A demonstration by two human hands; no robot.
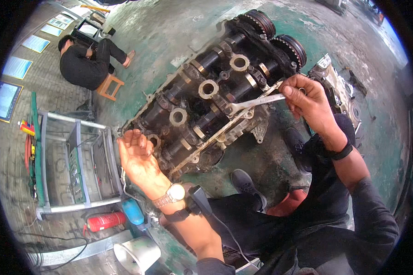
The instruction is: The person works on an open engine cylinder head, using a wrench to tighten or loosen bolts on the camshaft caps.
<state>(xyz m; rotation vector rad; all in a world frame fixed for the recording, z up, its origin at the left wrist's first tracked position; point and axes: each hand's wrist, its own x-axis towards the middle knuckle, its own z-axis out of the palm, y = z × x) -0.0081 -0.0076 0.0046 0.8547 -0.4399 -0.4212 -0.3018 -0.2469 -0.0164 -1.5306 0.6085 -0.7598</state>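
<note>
Across the upper centre of the frame, the engine (215,98) lies diagonally, its two wheels (289,48) toward the upper right. Over its lower-right edge reaches the wrench (261,100), slanting from the right hand (313,103), whose thumb and fingers pinch its outer end; whether its head sits on a bolt, I cannot tell. At the engine's lower-left end, the left hand (140,153) is turned palm up, holding nothing, its fingers loosely curled; contact with the engine is unclear. A casing (338,94) lies right of the engine. At left stands a rack (80,206), with an extinguisher (106,222) and a bucket (137,254) below. At upper left, a person (80,68) sits on a stool (109,87).
</note>
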